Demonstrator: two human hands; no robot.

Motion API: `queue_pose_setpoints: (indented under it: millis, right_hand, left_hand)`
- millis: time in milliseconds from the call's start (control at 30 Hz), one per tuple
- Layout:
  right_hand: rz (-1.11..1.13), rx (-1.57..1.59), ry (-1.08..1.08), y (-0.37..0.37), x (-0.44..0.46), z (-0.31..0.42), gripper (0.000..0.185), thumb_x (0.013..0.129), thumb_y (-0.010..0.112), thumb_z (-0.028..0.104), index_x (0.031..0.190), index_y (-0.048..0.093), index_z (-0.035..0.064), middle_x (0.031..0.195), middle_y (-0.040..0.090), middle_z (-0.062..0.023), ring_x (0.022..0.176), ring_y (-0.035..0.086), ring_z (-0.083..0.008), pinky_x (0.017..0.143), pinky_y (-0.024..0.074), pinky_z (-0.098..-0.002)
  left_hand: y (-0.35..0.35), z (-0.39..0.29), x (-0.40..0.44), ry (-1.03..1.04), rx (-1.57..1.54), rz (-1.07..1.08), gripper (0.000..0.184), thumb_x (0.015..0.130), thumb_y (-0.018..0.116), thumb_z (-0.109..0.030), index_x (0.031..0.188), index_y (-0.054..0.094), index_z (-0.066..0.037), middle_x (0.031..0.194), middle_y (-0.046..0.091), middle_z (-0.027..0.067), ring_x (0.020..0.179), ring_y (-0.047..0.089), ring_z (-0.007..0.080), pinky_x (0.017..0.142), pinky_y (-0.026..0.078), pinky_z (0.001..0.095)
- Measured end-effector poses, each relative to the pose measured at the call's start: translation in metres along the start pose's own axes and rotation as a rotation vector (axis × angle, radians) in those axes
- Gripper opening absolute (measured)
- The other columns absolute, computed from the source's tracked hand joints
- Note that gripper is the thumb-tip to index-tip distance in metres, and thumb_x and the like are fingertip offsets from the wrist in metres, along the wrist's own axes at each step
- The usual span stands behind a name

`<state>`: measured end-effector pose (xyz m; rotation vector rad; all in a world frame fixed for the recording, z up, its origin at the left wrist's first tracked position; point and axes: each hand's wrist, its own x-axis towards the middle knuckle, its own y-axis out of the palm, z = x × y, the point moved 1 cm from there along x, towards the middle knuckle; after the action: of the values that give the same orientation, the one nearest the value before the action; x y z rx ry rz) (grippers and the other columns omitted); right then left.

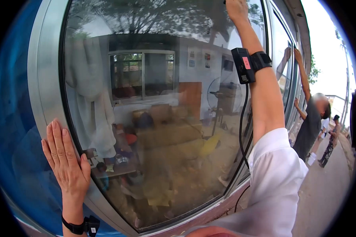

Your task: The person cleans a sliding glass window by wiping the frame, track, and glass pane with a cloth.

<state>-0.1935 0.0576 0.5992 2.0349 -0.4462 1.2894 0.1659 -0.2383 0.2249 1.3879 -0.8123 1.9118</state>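
My left hand (67,166) lies flat on the metal window frame (47,79) at the left, fingers stretched upward and holding nothing. A black band circles that wrist. My right arm reaches up across the right side of the large glass pane (158,130), with a black device (243,65) strapped to the forearm and a cable hanging from it. At the top edge, my right hand (237,10) is partly cut off by the picture's border. A small dark bit shows beside its fingers, too little to make out.
A blue surface (12,130) lies left of the frame. To the right, a person in a dark shirt (307,126) reaches up to another window. Farther back, another person (333,140) stands on the pavement (324,189). Furniture shows behind the glass.
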Motion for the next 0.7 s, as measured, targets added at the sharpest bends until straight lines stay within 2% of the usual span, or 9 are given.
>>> queue_pose_setpoints:
  millis: [100, 133, 200, 300, 333, 433, 533, 567, 700]
  right_hand:
    - [-0.03, -0.183, 0.306, -0.032, -0.05, -0.076, 0.05, 0.09, 0.037, 0.047, 0.131, 0.038, 0.0188, 0.13, 0.048, -0.0121, 0.119, 0.045, -0.0319, 0.097, 0.0301, -0.0509]
    - [0.021, -0.146, 0.442, -0.045, -0.065, -0.096, 0.046, 0.09, 0.039, 0.043, 0.126, 0.039, 0.0141, 0.128, 0.047, -0.0125, 0.122, 0.041, -0.031, 0.101, 0.0189, -0.0577]
    - [0.041, -0.232, 0.7, -0.062, -0.097, -0.132, 0.047, 0.088, 0.043, 0.045, 0.125, 0.041, 0.0154, 0.128, 0.048, -0.0092, 0.125, 0.038, -0.0283, 0.102, 0.0169, -0.0583]
    - [0.097, -0.234, 0.705, -0.071, -0.112, -0.164, 0.052, 0.085, 0.047, 0.05, 0.129, 0.043, 0.023, 0.137, 0.038, -0.0102, 0.134, 0.023, -0.0302, 0.102, 0.0207, -0.0569]
    - [0.093, -0.341, 0.716, -0.069, -0.118, -0.172, 0.049, 0.085, 0.048, 0.05, 0.128, 0.046, 0.0266, 0.138, 0.037, -0.0091, 0.131, 0.026, -0.0322, 0.102, 0.0234, -0.0556]
    - [0.067, -0.307, 0.855, -0.063, -0.107, -0.168, 0.041, 0.085, 0.049, 0.042, 0.125, 0.05, 0.0329, 0.136, 0.038, -0.0074, 0.123, 0.033, -0.0341, 0.1, 0.026, -0.0546]
    - [-0.108, -0.3, 1.01, -0.038, -0.076, -0.077, 0.041, 0.086, 0.046, 0.038, 0.126, 0.049, 0.0331, 0.136, 0.038, -0.0077, 0.125, 0.032, -0.0337, 0.1, 0.0259, -0.0535]
    - [-0.069, -0.323, 0.928, -0.041, -0.059, -0.037, 0.046, 0.086, 0.038, 0.039, 0.13, 0.045, 0.031, 0.129, 0.047, -0.0139, 0.121, 0.038, -0.0374, 0.104, 0.0265, -0.0446]
    - [-0.039, -0.135, 0.481, 0.007, 0.025, 0.013, 0.049, 0.087, 0.035, 0.041, 0.131, 0.044, 0.0226, 0.131, 0.046, -0.0165, 0.122, 0.041, -0.0333, 0.1, 0.0291, -0.0457]
  left_hand:
    - [-0.003, -0.003, 0.003, 0.004, -0.006, -0.009, 0.058, 0.085, 0.037, -0.016, 0.139, 0.026, 0.0, 0.147, 0.023, 0.0167, 0.137, 0.019, 0.0299, 0.112, 0.011, 0.0446]
    - [-0.003, -0.003, 0.004, 0.014, -0.005, -0.003, 0.058, 0.084, 0.038, -0.015, 0.139, 0.026, 0.001, 0.146, 0.023, 0.0177, 0.137, 0.019, 0.0312, 0.111, 0.011, 0.0455]
    - [-0.003, -0.002, 0.003, 0.023, 0.005, -0.002, 0.059, 0.084, 0.038, -0.015, 0.139, 0.025, 0.002, 0.146, 0.023, 0.0187, 0.137, 0.019, 0.0326, 0.111, 0.011, 0.0463]
    - [-0.004, -0.001, 0.003, 0.027, -0.053, 0.04, 0.062, 0.081, 0.041, -0.013, 0.138, 0.025, 0.005, 0.145, 0.023, 0.0222, 0.136, 0.02, 0.0364, 0.11, 0.011, 0.0494]
    - [-0.003, 0.0, 0.001, 0.023, -0.038, 0.034, 0.062, 0.081, 0.041, -0.013, 0.138, 0.025, 0.005, 0.145, 0.023, 0.0222, 0.136, 0.02, 0.0364, 0.11, 0.011, 0.0494]
    - [-0.012, -0.002, -0.002, 0.028, -0.094, 0.047, 0.059, 0.083, 0.044, -0.017, 0.136, 0.029, 0.006, 0.142, 0.028, 0.0243, 0.133, 0.025, 0.0388, 0.108, 0.013, 0.0522]
    - [-0.007, 0.002, 0.002, 0.032, -0.166, 0.07, 0.066, 0.078, 0.047, -0.011, 0.138, 0.025, 0.005, 0.144, 0.023, 0.0235, 0.135, 0.021, 0.0388, 0.109, 0.012, 0.0528]
    - [-0.008, 0.003, 0.003, 0.022, -0.191, 0.081, 0.067, 0.076, 0.049, -0.012, 0.137, 0.026, 0.005, 0.144, 0.024, 0.0237, 0.135, 0.021, 0.0386, 0.108, 0.012, 0.0533]
    - [-0.009, 0.003, 0.005, 0.019, -0.241, 0.081, 0.07, 0.074, 0.053, -0.013, 0.136, 0.028, 0.005, 0.144, 0.024, 0.0236, 0.135, 0.021, 0.0377, 0.108, 0.012, 0.0533]
